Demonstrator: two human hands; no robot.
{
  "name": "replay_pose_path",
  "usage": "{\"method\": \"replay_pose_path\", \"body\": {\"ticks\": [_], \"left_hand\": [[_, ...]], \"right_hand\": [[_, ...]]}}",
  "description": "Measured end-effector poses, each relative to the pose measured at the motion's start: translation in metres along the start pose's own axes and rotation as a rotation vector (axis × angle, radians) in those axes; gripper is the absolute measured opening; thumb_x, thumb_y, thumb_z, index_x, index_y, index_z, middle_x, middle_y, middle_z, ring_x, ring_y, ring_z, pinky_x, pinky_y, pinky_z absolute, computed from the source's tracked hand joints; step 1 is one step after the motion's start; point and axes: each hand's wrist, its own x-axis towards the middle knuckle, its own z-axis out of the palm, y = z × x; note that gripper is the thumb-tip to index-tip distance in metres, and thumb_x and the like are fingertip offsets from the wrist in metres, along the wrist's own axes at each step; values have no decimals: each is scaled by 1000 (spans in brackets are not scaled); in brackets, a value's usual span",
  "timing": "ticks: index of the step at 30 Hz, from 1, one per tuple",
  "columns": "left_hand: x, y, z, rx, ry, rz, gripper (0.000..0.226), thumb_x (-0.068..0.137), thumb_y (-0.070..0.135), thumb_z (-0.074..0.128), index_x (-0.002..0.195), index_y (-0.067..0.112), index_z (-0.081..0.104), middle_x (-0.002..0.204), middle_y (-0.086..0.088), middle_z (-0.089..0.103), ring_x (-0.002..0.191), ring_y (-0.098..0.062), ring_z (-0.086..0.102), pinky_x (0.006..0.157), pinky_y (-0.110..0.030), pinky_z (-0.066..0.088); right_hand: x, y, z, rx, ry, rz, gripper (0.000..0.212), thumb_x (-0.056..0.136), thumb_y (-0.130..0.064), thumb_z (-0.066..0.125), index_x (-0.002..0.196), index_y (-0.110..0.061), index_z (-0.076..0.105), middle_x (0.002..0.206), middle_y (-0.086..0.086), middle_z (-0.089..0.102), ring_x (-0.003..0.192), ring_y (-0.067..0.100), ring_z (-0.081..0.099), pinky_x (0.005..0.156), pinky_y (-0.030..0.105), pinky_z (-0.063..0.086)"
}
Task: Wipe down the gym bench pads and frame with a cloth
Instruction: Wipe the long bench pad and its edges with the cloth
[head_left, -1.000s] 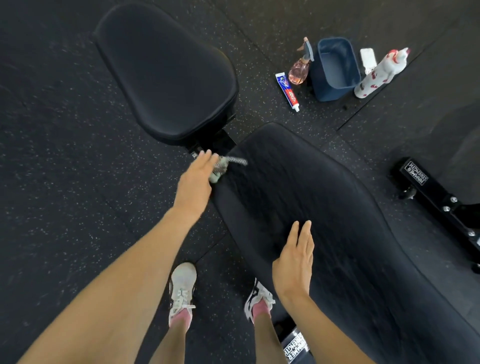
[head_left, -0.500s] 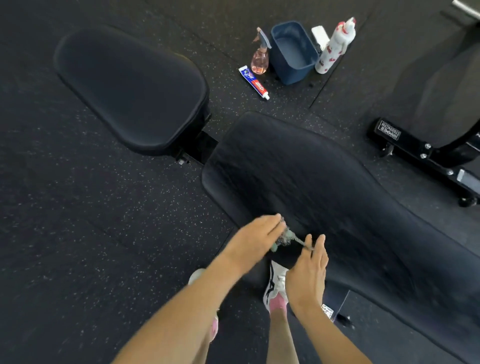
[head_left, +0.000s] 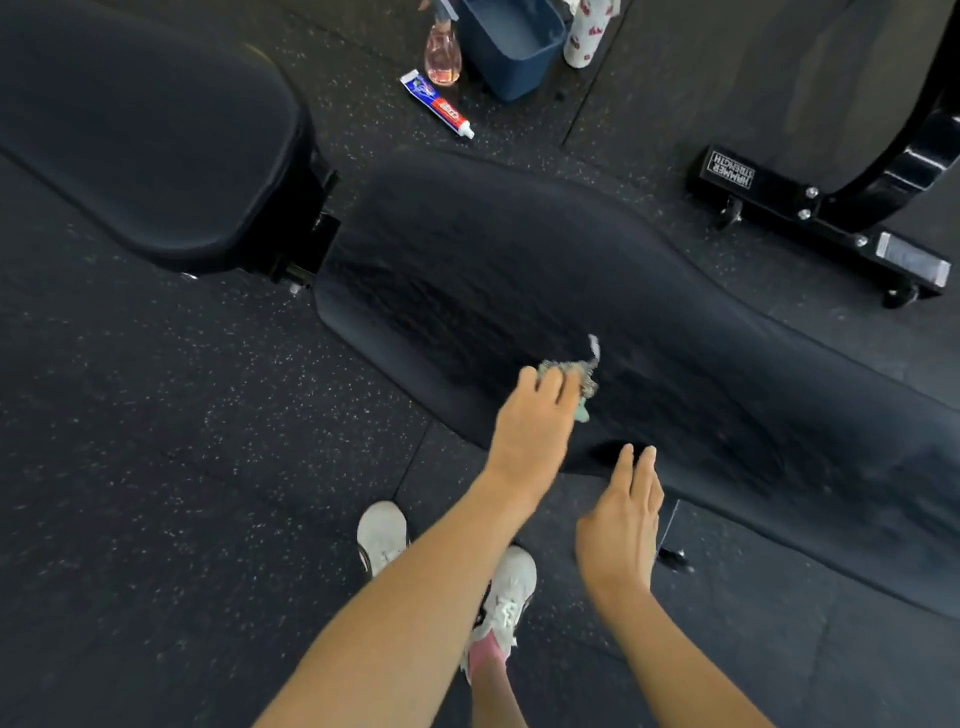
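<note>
A long black back pad (head_left: 545, 291) runs from the middle to the lower right, and a separate black seat pad (head_left: 145, 135) lies at the upper left. A black frame joint (head_left: 317, 234) links them. My left hand (head_left: 535, 415) presses a small grey-green cloth (head_left: 579, 376) onto the back pad near its front edge. Close to that edge, at the lower right of the left hand, my right hand (head_left: 621, 525) hovers flat with fingers together and holds nothing.
On the speckled rubber floor beyond the pads lie a toothpaste tube (head_left: 437, 104), a pink spray bottle (head_left: 442, 54), a blue bin (head_left: 511, 44) and a white patterned bottle (head_left: 584, 36). A black machine base (head_left: 810, 223) stands at the right. My white shoes (head_left: 382, 535) are below.
My left hand has slid the cloth a little farther up onto the back pad. My right hand has drawn back from the cloth toward the pad's edge. The view has moved closer.
</note>
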Motion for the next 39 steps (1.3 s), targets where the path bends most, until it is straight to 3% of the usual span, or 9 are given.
{"method": "replay_pose_path", "body": {"ticks": [4, 7, 10, 13, 18, 23, 29, 34, 39], "left_hand": [[-23, 29, 18, 27, -41, 187, 41, 82, 6, 38, 109, 10, 68, 88, -3, 61, 77, -21, 51, 56, -28, 44], [-25, 5, 4, 148, -55, 292, 34, 82, 12, 42, 103, 14, 68, 83, -2, 57, 74, -23, 50, 56, -34, 39], [-20, -52, -24, 118, 39, 141, 38, 79, 12, 41, 104, 9, 70, 81, -8, 58, 71, -29, 52, 54, -36, 41], [-22, -107, -47, 140, 122, -106, 39, 73, -9, 57, 110, 2, 67, 88, -16, 56, 76, -36, 51, 58, -43, 49], [-28, -63, -29, 23, 203, -480, 48, 72, -13, 63, 118, 2, 63, 93, -15, 54, 83, -32, 46, 64, -38, 46], [-55, 24, 21, -99, 161, -257, 41, 81, -2, 42, 115, 4, 65, 85, -11, 54, 75, -24, 38, 58, -36, 42], [-58, 64, 46, -74, 131, -35, 32, 82, -2, 49, 109, 5, 67, 82, -9, 56, 70, -22, 40, 56, -31, 42], [-59, 39, 37, -52, 85, 172, 32, 85, -3, 47, 110, 4, 65, 84, -9, 57, 69, -22, 39, 58, -33, 41], [-59, -33, 9, -97, 147, 63, 41, 79, -2, 40, 109, 3, 68, 93, -11, 59, 79, -22, 34, 63, -37, 46]], "right_hand": [[2, 15, -7, -4, 21, -9, 84, 87, 8, 48, 152, -5, -2, 161, 12, -9, 149, 24, -4, 121, 36, 11], [3, 10, -7, -8, 31, -55, 86, 86, 8, 50, 153, -8, -1, 161, 13, -9, 149, 25, -3, 121, 37, 10], [2, -1, -6, -4, 18, -120, 87, 87, 8, 50, 154, -11, -3, 160, 13, -11, 148, 26, -3, 121, 36, 9], [2, -6, -5, 19, 2, -158, 87, 88, 8, 50, 154, -11, -2, 160, 13, -10, 149, 26, -4, 121, 36, 9], [2, 2, -4, 23, 11, -134, 83, 89, 7, 49, 153, -7, -1, 160, 14, -9, 149, 25, -4, 121, 35, 8], [3, 26, -8, -9, 16, -104, 83, 89, 4, 52, 153, -4, -1, 160, 16, -7, 148, 27, 4, 120, 36, 13], [5, 47, -8, -27, 28, -104, 76, 93, 4, 49, 152, -3, 2, 161, 13, -6, 149, 25, -1, 120, 36, 9], [2, 38, -2, -44, 37, -132, 76, 87, 4, 57, 151, 0, 16, 160, 18, 0, 149, 28, 2, 121, 38, 12], [-4, 15, 8, -71, 17, -157, 86, 87, 3, 56, 153, -4, 2, 159, 18, -9, 148, 30, 2, 120, 39, 16]]}}
